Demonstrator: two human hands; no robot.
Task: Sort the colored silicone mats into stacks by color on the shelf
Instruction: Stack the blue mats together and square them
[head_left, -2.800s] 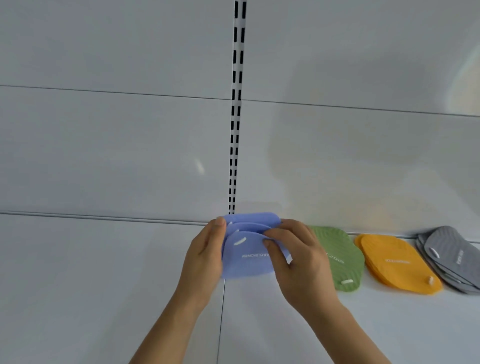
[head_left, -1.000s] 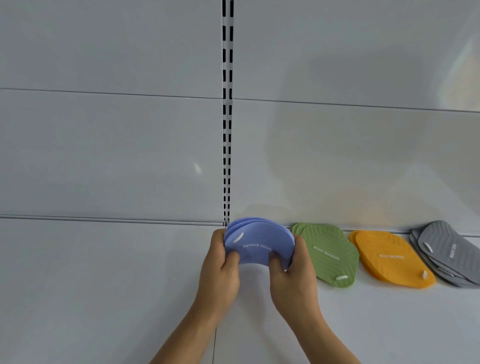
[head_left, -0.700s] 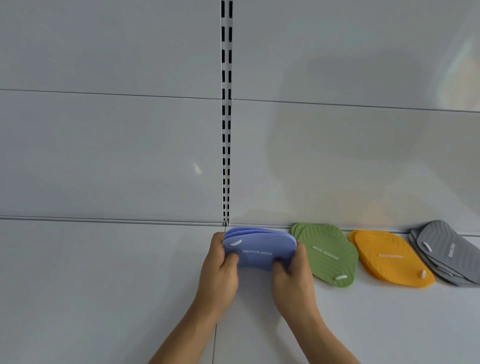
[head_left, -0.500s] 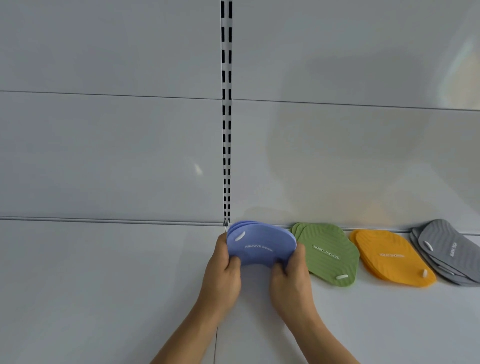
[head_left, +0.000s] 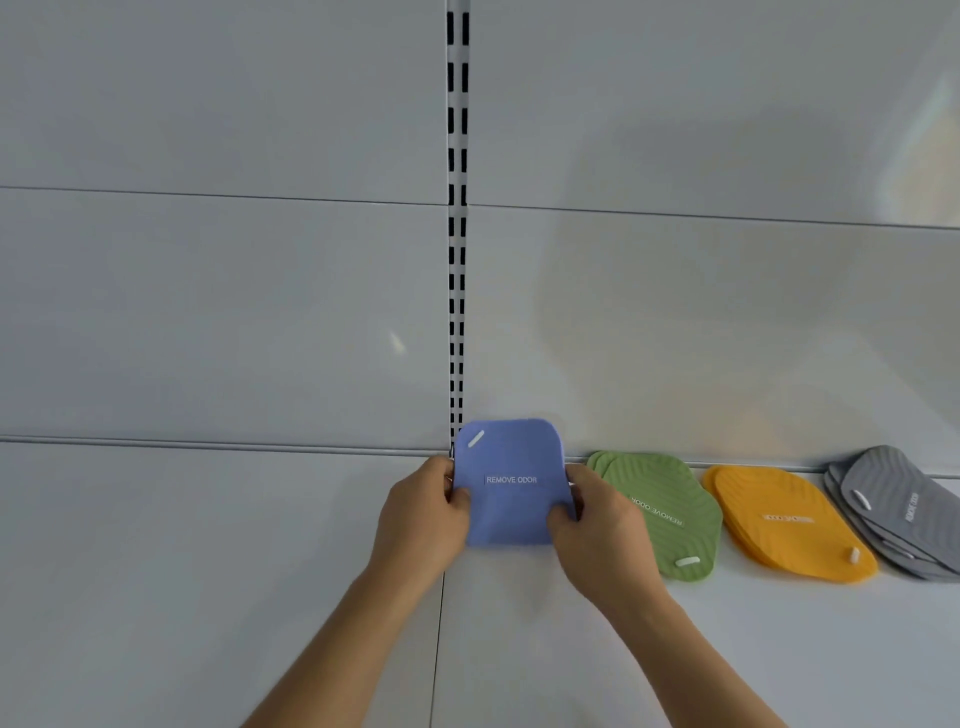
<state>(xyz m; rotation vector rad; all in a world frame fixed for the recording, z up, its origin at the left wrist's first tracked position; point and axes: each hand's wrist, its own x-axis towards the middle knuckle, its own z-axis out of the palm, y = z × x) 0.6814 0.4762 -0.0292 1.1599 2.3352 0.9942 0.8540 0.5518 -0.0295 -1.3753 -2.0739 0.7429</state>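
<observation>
blue mat (head_left: 511, 486) white lettering | green mats (head_left: 662, 512) wavy ribs | orange mats (head_left: 784, 522) | grey mats (head_left: 904, 512) ribbed

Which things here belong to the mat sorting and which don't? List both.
Part of the job:
- blue mats, held by left hand and right hand
- green stack
- orange stack
- grey stack
- shelf

Not part of it:
- slotted upright
- back panels

Blue mats (head_left: 511, 483) tilted up facing camera, "REMOVE ODOR" legible, pinched at both side edges above shelf (head_left: 208, 571). Rightward along back edge, lying flat: green stack (head_left: 662, 512), orange stack (head_left: 787, 522), grey stack (head_left: 898, 512).
</observation>
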